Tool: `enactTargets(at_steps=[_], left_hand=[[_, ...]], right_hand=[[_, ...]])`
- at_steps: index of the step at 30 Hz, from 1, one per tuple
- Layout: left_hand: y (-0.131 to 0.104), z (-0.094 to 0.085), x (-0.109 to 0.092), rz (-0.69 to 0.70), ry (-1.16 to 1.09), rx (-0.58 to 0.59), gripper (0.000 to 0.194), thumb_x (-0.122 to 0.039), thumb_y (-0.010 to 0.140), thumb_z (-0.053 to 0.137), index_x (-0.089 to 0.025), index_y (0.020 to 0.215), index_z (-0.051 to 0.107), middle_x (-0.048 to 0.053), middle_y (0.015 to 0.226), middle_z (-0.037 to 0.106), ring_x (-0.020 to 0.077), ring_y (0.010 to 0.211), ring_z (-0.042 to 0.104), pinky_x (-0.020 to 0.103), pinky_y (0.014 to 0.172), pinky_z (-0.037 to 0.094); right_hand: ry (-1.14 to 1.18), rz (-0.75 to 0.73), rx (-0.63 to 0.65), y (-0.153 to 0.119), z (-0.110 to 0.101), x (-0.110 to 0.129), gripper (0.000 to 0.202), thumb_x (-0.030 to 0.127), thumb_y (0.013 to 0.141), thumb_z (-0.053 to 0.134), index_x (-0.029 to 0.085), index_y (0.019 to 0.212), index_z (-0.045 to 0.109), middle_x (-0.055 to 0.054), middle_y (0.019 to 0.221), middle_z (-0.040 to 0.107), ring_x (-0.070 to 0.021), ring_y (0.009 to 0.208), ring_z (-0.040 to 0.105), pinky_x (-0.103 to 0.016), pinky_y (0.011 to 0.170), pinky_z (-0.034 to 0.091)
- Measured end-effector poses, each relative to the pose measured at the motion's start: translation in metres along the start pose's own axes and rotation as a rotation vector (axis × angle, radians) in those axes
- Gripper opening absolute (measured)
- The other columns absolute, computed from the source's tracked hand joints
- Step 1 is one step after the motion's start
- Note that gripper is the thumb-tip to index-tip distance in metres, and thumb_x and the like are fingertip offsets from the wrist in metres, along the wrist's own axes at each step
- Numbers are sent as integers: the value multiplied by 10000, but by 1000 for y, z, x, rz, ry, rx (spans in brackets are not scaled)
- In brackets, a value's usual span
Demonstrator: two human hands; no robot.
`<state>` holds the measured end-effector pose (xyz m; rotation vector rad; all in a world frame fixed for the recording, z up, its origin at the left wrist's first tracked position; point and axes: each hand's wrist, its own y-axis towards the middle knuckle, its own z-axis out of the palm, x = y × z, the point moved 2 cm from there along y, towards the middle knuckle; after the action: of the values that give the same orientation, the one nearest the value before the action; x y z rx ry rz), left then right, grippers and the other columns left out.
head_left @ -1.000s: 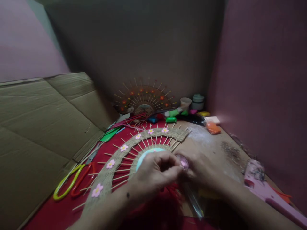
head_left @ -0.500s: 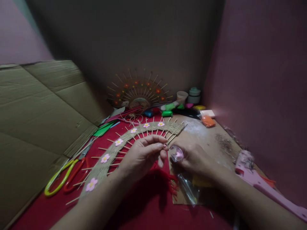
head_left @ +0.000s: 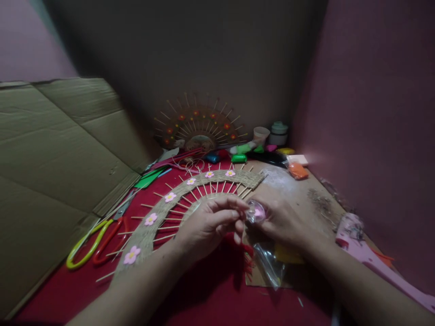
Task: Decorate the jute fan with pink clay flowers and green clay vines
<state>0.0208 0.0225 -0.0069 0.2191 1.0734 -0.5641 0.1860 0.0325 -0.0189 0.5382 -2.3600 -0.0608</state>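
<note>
My right hand (head_left: 280, 219) is closed around a small clear plastic packet (head_left: 257, 213) with pink clay in it. My left hand (head_left: 217, 222) is pinched, its fingertips at the packet's opening; what sits between them is too small to make out. Behind and left of my hands lies a curved band of woven twine (head_left: 159, 203) on thin wooden sticks, an arc shape. Pink clay flowers (head_left: 151, 219) with yellow centres are spaced along it. My left forearm covers the near end of the band.
Yellow-and-red-handled scissors (head_left: 98, 242) lie left, beside a cardboard sheet (head_left: 61, 181). A finished-looking stick fan (head_left: 200, 122) leans at the back, near a cup (head_left: 261, 135) and a jar (head_left: 279, 133). A pink glue gun (head_left: 370, 260) and an orange clay packet (head_left: 298, 170) are right.
My left fingertips have moved right, from holding a tiny pink bit just short of the packet to meeting its opening. The view has shifted slightly.
</note>
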Motion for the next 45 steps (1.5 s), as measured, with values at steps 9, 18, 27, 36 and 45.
enactTargets(at_steps=[9, 18, 27, 36, 45], left_hand=[[-13, 19, 18, -103, 131, 134, 122, -204, 832, 584, -127, 916, 628, 43, 723, 661, 141, 655, 671, 275, 691, 517], [-9, 19, 30, -225, 108, 157, 143, -236, 782, 601, -105, 837, 610, 10, 565, 626, 86, 374, 563, 167, 393, 440], [-8, 15, 29, -249, 71, 200, 113, -192, 752, 653, -124, 797, 575, 2, 563, 614, 96, 367, 562, 145, 308, 416], [-1, 4, 20, -58, 1, 86, 192, -286, 825, 608, -98, 847, 638, 27, 634, 649, 81, 395, 583, 134, 329, 431], [1, -3, 13, -37, -87, 122, 120, -223, 807, 629, -168, 838, 528, -17, 557, 643, 117, 368, 584, 136, 248, 399]], right_hand=[[49, 73, -134, 2, -11, -1, 75, 202, 743, 510, 199, 710, 577, -6, 638, 586, -148, 576, 521, -260, 522, 378], [213, 92, -209, 3, -9, -6, 107, 281, 791, 543, 204, 804, 616, -1, 701, 626, -150, 630, 573, -266, 583, 435], [182, 92, -193, 3, -10, -6, 102, 276, 788, 555, 197, 791, 619, -6, 711, 631, -143, 636, 564, -258, 571, 426], [162, 67, -208, 5, -10, -4, 118, 256, 781, 535, 183, 771, 627, -19, 692, 620, -145, 618, 553, -258, 550, 413], [163, 65, -182, 3, -12, 2, 112, 178, 757, 528, 165, 785, 636, -21, 703, 621, -136, 628, 549, -253, 568, 425]])
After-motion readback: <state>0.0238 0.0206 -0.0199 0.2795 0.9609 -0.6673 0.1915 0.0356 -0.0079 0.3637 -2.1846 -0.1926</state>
